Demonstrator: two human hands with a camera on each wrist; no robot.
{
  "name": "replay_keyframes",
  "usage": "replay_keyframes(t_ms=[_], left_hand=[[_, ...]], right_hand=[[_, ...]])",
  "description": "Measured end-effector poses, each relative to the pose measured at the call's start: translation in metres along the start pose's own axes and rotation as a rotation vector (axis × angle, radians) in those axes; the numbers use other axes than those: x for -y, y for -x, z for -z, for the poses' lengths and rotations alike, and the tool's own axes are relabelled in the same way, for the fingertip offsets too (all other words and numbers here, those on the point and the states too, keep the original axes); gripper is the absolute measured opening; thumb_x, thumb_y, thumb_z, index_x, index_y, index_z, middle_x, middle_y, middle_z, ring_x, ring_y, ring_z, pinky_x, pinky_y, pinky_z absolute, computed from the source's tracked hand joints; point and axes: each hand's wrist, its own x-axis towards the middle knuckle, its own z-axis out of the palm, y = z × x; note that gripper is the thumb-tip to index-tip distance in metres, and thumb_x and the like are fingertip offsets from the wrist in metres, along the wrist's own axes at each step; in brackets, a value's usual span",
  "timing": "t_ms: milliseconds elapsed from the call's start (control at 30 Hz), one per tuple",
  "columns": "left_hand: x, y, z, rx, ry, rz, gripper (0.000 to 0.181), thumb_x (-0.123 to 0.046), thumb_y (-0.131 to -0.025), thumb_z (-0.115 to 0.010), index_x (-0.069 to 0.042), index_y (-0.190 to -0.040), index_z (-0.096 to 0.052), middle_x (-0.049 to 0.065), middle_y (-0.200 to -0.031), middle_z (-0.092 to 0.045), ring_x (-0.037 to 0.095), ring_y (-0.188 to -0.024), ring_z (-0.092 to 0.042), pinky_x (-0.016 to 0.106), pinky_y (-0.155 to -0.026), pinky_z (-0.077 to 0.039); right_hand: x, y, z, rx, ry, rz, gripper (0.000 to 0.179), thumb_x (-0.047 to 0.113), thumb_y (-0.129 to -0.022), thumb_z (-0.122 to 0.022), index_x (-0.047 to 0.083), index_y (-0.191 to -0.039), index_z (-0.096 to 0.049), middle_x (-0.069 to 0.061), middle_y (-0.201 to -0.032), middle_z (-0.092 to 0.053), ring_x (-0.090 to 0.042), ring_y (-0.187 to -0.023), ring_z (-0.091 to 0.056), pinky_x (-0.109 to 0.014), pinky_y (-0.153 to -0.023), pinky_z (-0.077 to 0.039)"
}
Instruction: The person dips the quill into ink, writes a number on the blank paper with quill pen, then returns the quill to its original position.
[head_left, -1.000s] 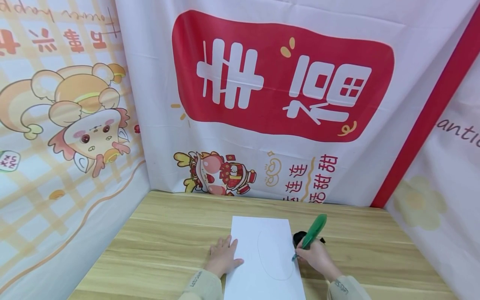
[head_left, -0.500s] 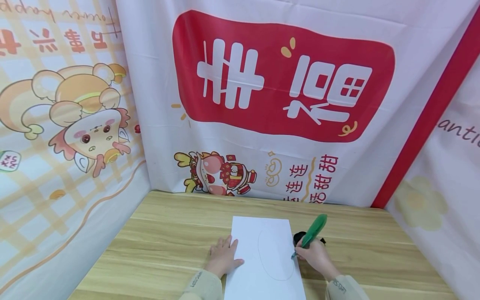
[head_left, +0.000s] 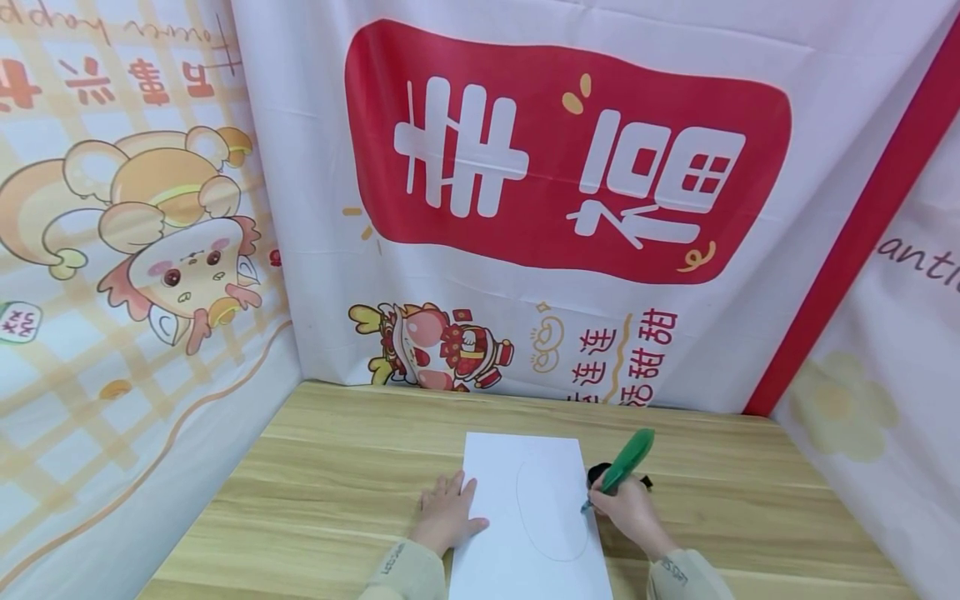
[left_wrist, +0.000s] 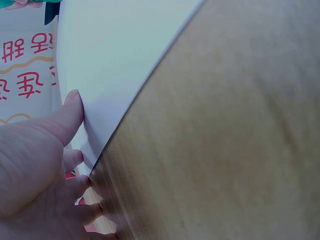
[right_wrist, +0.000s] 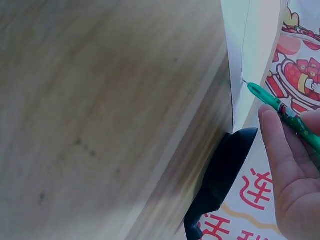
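A white sheet of paper (head_left: 487,533) lies on the wooden table, bearing a thin curved line like an unclosed oval. My right hand (head_left: 633,515) pinches a green pen (head_left: 630,458) with a thick leaf-shaped top. In the right wrist view the tip of the pen (right_wrist: 262,94) meets the end of the line on the paper (right_wrist: 237,50). My left hand (head_left: 444,515) rests at the paper's left edge, fingers spread and thumb on the sheet; the left wrist view shows the thumb of that hand (left_wrist: 35,160) along the paper.
A black object (head_left: 598,475), partly hidden behind my right hand, sits beside the paper; in the right wrist view this black item (right_wrist: 225,165) has a narrow bent end. Printed cloth (head_left: 315,250) hangs around the wooden table (head_left: 315,483) on the left, back and right.
The pen tip has moved slightly up along the right side of the oval, away from me, and the line follows it. My left hand and the paper stay in place.
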Motion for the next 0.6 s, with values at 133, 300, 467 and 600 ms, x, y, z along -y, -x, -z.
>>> replay_keyframes(t_ms=[133, 300, 467, 600], left_hand=[[0.0009, -0.0008, -0.0014, 0.004, 0.013, 0.006, 0.065, -0.037, -0.085, -0.063, -0.002, -0.135, -0.043, 0.023, -0.144, -0.028, 0.048, -0.130, -0.018, 0.067, -0.099, -0.011], [0.0020, -0.0027, -0.0025, 0.021, 0.011, 0.018, 0.065, -0.038, -0.086, -0.062, -0.003, -0.137, -0.042, 0.022, -0.145, -0.027, 0.047, -0.131, -0.016, 0.067, -0.100, -0.011], [0.0019, -0.0022, -0.0015, 0.013, 0.015, 0.008, 0.066, -0.039, -0.085, -0.062, -0.003, -0.136, -0.042, 0.022, -0.144, -0.028, 0.047, -0.131, -0.017, 0.067, -0.100, -0.012], [0.0013, -0.0009, -0.0009, 0.006, 0.016, 0.000, 0.066, -0.039, -0.085, -0.062, -0.003, -0.136, -0.042, 0.023, -0.144, -0.028, 0.048, -0.130, -0.017, 0.067, -0.099, -0.012]], right_hand=[[0.0006, -0.0005, -0.0023, -0.007, 0.002, 0.004, 0.003, 0.002, -0.080, -0.063, 0.001, -0.079, -0.061, -0.001, -0.066, -0.058, -0.015, -0.061, -0.055, -0.030, -0.058, -0.049], [0.0012, -0.0009, -0.0045, -0.015, 0.003, 0.009, 0.004, 0.002, -0.080, -0.063, 0.000, -0.081, -0.060, -0.001, -0.067, -0.059, -0.015, -0.062, -0.056, -0.030, -0.058, -0.050], [0.0027, -0.0008, -0.0066, -0.026, -0.006, 0.015, 0.003, 0.001, -0.081, -0.063, 0.000, -0.081, -0.060, -0.001, -0.069, -0.060, -0.015, -0.063, -0.059, -0.030, -0.059, -0.052], [0.0040, -0.0006, -0.0091, -0.035, -0.013, 0.021, 0.004, 0.000, -0.080, -0.064, 0.000, -0.081, -0.060, -0.002, -0.071, -0.060, -0.015, -0.064, -0.059, -0.029, -0.058, -0.052]])
